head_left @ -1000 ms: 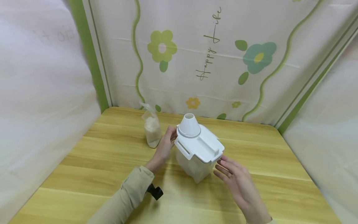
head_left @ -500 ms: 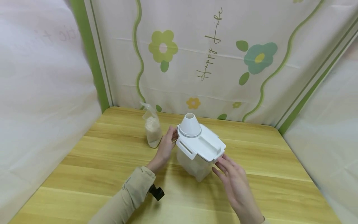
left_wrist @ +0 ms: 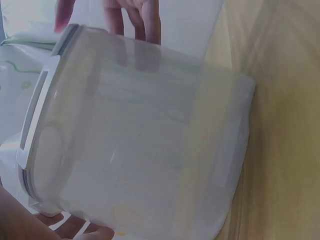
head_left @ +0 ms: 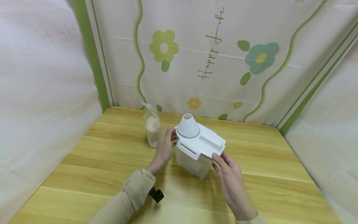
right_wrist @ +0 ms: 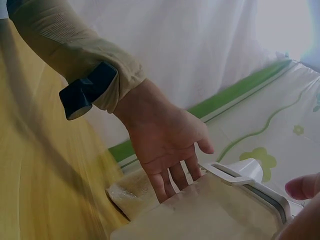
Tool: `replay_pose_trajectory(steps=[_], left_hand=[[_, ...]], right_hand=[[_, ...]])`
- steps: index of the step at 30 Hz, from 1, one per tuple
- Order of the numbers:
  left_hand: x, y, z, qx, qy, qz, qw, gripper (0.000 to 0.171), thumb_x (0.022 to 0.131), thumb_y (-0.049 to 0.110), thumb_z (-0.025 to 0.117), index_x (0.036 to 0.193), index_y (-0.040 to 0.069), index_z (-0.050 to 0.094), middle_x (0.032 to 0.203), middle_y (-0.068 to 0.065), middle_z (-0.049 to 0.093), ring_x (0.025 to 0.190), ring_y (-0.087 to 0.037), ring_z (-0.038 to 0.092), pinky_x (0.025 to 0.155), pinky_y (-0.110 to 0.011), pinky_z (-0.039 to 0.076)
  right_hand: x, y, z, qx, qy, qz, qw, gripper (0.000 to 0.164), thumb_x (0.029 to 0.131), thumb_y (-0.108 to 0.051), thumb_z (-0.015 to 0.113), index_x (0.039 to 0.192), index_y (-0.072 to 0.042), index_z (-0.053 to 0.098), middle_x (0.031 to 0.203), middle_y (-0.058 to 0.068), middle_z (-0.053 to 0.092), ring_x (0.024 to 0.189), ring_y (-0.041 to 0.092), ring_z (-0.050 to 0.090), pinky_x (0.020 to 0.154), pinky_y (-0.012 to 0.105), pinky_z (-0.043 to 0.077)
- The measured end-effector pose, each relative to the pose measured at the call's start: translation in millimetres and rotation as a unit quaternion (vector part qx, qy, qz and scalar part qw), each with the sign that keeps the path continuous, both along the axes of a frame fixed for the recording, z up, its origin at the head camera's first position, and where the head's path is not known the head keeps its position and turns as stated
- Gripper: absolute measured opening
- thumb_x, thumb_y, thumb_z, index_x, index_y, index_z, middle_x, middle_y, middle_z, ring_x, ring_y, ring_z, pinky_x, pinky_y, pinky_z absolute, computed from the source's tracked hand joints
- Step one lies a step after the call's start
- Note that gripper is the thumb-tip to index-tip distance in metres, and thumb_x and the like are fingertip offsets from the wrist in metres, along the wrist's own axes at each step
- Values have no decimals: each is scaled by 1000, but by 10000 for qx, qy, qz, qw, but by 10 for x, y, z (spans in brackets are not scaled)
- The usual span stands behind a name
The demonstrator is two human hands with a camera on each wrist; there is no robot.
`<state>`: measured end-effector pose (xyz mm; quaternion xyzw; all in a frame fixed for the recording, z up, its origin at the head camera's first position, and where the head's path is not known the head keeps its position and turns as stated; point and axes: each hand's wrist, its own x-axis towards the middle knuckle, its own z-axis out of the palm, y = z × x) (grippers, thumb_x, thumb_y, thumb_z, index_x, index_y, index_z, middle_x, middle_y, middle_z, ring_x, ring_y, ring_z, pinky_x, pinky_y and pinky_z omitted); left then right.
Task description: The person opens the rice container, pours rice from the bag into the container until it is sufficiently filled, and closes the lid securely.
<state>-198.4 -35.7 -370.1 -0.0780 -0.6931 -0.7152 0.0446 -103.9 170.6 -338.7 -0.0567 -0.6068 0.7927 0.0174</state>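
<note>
In the head view, the lidded container (head_left: 193, 163) lies mid-worktop (head_left: 112, 149), its lid slanting from far-left to near-right corner, where the right hand (head_left: 230, 179) grips it. The left wrist view shows that grip's fingers along the wall; in the right, the left hand (right_wrist: 165, 137) touches with straight fingers.

The left forearm (head_left: 126, 194) slants up from the lower left; the left hand (head_left: 164, 147) turns its palm inward, fingers nearly straight, thumb held apart; the right hand (head_left: 230, 177) reaches up from the lower right in a loose pinch, thumb above, fingers below; the two palms face each other.
</note>
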Motion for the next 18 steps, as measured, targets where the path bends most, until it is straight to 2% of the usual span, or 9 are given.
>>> replay_pose_trajectory(steps=[4, 9, 13, 18], left_hand=[[90, -7, 2, 71, -62, 211, 9997, 62, 108, 46, 22, 125, -2, 58, 129, -17, 58, 120, -33, 54, 102, -48, 44], [246, -35, -14, 220, -72, 321, 9992, 62, 107, 47, 25, 129, -2, 57, 129, -16, 57, 121, -32, 53, 102, -46, 44], [388, -70, -43, 52, 107, 319, 9994, 66, 107, 49, 23, 137, -3, 52, 134, -18, 54, 124, -33, 51, 102, -43, 45], [519, -118, -111, -214, 524, 153, 9983, 60, 110, 39, 23, 144, -6, 42, 139, -21, 49, 128, -33, 47, 106, -43, 40]], right_hand=[[-80, -10, -26, 305, -18, -45, 9995, 70, 96, -24, 67, 149, 6, 31, 142, 9, 42, 129, 18, 42, 112, 39, 30], [-187, -2, -58, 482, -133, -187, 9986, 63, 96, -27, 67, 143, 5, 41, 137, 8, 49, 125, 17, 44, 110, 35, 28], [-273, 22, -80, 313, -97, -189, 9993, 61, 96, -24, 67, 142, 6, 42, 139, 9, 47, 126, 17, 42, 109, 35, 30], [-350, 60, -108, 104, -63, -104, 9999, 67, 95, -22, 67, 145, 9, 36, 144, 9, 42, 130, 16, 38, 109, 36, 29]])
